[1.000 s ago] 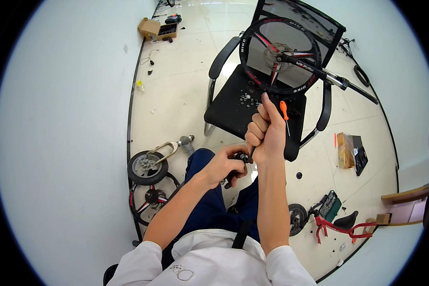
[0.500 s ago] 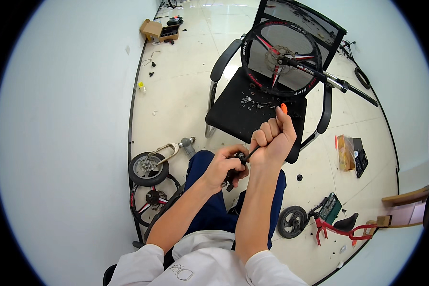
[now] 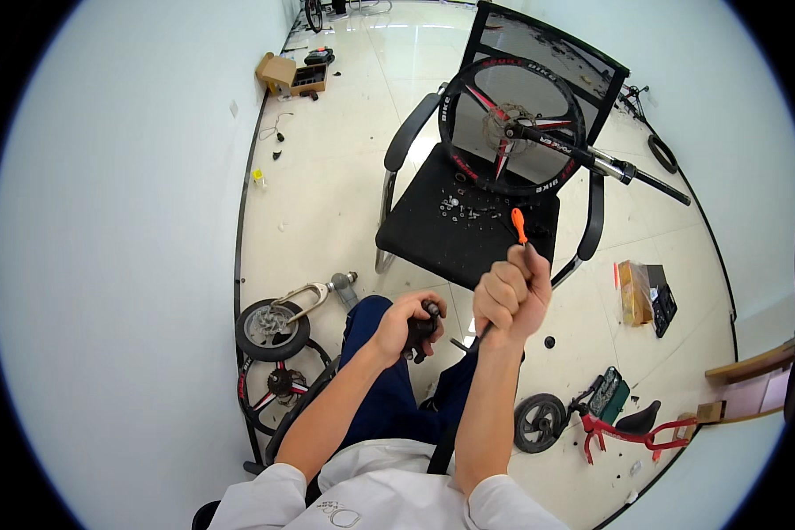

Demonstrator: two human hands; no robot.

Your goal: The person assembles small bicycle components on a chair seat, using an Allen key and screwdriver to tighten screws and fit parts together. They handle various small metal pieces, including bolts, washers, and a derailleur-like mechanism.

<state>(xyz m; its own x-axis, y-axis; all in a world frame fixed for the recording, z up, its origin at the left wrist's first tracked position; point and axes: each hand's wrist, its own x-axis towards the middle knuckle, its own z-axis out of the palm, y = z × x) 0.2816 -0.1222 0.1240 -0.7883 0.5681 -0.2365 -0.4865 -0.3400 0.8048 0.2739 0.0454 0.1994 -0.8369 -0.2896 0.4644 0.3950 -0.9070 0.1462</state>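
My left hand [image 3: 405, 327] is closed around a compact black bicycle part [image 3: 421, 333] with a knobbly cylindrical end; its exact kind is hard to make out. Beside it, my right hand [image 3: 511, 296] makes a fist around a dark hex key [image 3: 473, 344], whose bent short end sticks out toward the left hand, apart from the black part. Just beyond the right fist is an orange-handled screwdriver [image 3: 518, 225], apparently on the chair seat; its lower part is hidden by the hand. Small bolts and washers [image 3: 453, 207] lie scattered on the seat.
A black chair [image 3: 424, 238] stands ahead, bearing a bicycle wheel [image 3: 446, 132] and a suspension fork [image 3: 605, 163]. On the left floor are wheels [image 3: 274, 358] and a pale fork [image 3: 314, 291]. To the right lie a red bike frame [image 3: 618, 428] and an open tool case [image 3: 665, 309].
The hex key has come away from the black part as my right hand drew right and down. My left hand still grips the part, slightly lower. More of the orange handle shows.
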